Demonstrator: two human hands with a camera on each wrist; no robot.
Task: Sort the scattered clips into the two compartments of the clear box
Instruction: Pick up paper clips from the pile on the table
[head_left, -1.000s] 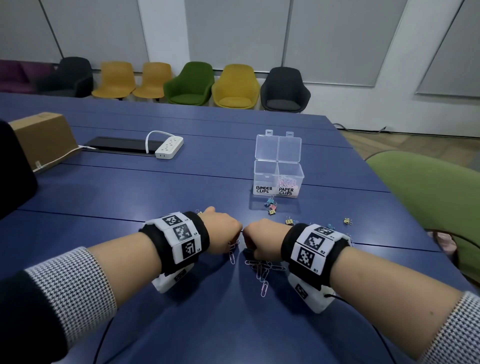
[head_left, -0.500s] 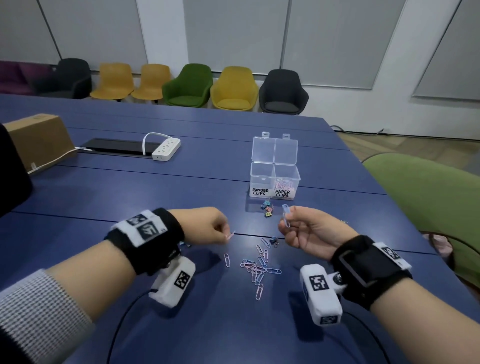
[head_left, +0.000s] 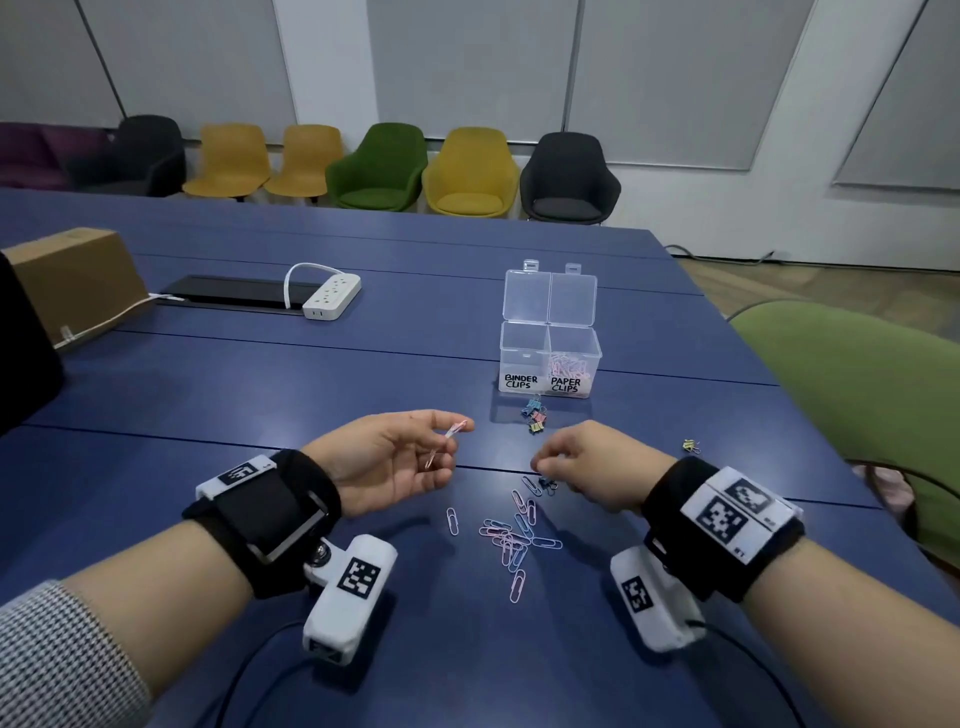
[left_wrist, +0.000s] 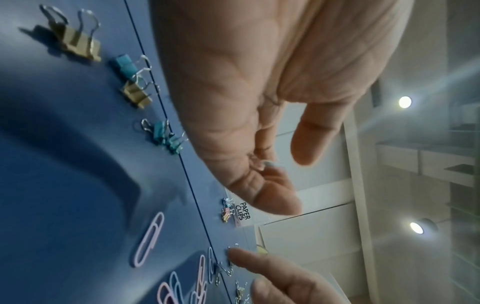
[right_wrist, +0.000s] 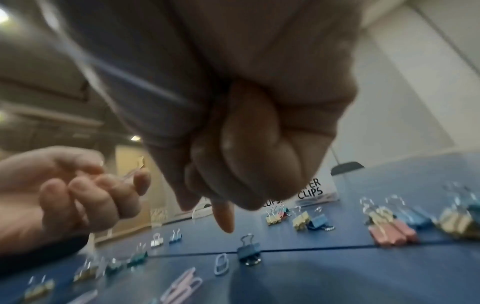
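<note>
Mid-sort, left hand (head_left: 387, 460) pinches a pink paper clip (head_left: 451, 434); right hand (head_left: 587, 465), fingers curled, reaches the centre-frame pile (head_left: 511, 535); next, drop into the paper-clips compartment (head_left: 571, 364).

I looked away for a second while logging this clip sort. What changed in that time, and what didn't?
The left hand turned palm-up and rose, pinching a pink paper clip. The right hand, which had raised a blue clip, has come back down over the scattered paper clips; whether it holds anything is unclear. The clear box and binder clips stayed put.
</note>
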